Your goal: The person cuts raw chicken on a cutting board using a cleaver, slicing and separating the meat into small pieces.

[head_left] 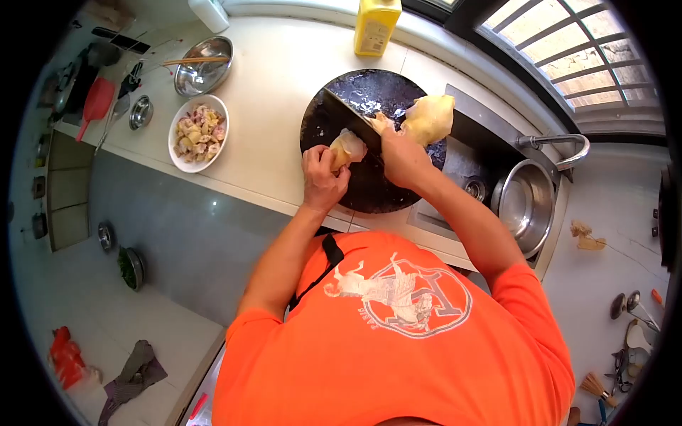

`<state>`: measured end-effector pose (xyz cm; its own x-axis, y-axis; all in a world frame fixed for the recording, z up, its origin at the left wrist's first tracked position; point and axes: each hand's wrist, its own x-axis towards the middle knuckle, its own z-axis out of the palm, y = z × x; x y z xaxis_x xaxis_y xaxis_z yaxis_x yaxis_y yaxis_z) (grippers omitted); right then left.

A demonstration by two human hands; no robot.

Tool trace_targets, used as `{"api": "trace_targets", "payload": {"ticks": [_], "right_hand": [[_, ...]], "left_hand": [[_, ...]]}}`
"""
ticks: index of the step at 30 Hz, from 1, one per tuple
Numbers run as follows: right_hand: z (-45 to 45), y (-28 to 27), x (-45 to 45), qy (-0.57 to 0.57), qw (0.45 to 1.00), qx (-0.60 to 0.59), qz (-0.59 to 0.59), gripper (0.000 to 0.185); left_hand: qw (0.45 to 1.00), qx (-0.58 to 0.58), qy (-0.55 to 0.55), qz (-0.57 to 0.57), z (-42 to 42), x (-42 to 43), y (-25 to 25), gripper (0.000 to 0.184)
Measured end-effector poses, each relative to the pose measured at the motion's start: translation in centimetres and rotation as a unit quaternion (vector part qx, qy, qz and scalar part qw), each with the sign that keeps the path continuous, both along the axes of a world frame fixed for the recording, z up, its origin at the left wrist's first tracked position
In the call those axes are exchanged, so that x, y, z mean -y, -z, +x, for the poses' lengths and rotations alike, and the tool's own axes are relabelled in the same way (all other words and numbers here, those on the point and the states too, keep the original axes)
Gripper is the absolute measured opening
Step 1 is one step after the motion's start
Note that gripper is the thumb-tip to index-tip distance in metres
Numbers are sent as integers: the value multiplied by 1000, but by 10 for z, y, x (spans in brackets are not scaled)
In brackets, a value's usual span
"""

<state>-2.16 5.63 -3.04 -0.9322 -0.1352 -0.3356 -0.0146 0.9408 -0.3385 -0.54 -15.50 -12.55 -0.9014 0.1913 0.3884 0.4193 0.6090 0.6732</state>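
A dark round chopping board [369, 195] lies on the counter in front of me. My left hand [324, 179] is closed around a raw chicken piece [349, 149] on the board's left half. My right hand [406, 157] grips a cleaver [344, 113], its dark blade pointing up and left beside the chicken piece; the handle is hidden in my fist. I cannot tell whether the blade touches the meat. A larger pale-yellow chicken part [429, 119] rests at the board's right edge, just beyond my right hand.
Left on the counter stand a white bowl of chopped meat [222, 148], a steel bowl with chopsticks [206, 67] and a small steel cup [141, 111]. A yellow container [376, 28] stands behind the board. To the right are a sink, a faucet [568, 142] and a steel basin [526, 202].
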Motion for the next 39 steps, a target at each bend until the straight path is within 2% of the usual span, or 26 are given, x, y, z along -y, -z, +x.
{"api": "trace_targets", "payload": {"ticks": [3,5,8,11,14,17,20,24,27,30,31,34,37,39], "right_hand": [[34,-8,-20,34,999,33,22,30],[47,-9,-32,45,997,61,32,28],[51,3,-35,75,997,12,34,29],[41,-8,-31,70,993,-91,-10,30],[29,-42,-11,62,994,-91,-27,29],[22,-47,8,45,993,-104,-38,28],[17,-7,11,2,998,-64,-6,29],[18,-12,10,18,999,-48,11,29],[16,-37,15,-5,990,-143,-10,28],[8,-84,23,32,959,-265,-95,28],[7,-92,28,73,960,-242,-121,26],[2,10,18,-18,998,-49,31,24],[-10,6,10,-35,999,-24,12,23],[-9,2,1,0,1000,10,-1,29]], "left_hand": [[999,-5,-34,10,4,1,-1,34],[1000,-22,-13,6,3,4,1,35],[999,-28,24,13,-5,0,-1,37],[999,-20,43,13,-6,-2,5,38],[999,-21,40,11,-6,-3,5,38],[999,-31,31,8,-3,-4,5,38],[999,-35,22,-3,-3,-4,3,39],[1000,-22,19,2,-2,-4,-5,38],[999,-23,17,15,-3,-3,4,38],[1000,-16,7,26,-2,-5,6,36],[999,-18,5,28,-2,-6,5,34],[1000,-13,15,7,-2,-4,-2,35],[1000,-20,6,23,-2,-5,-1,33],[999,-31,6,29,-3,-5,2,33]]}}
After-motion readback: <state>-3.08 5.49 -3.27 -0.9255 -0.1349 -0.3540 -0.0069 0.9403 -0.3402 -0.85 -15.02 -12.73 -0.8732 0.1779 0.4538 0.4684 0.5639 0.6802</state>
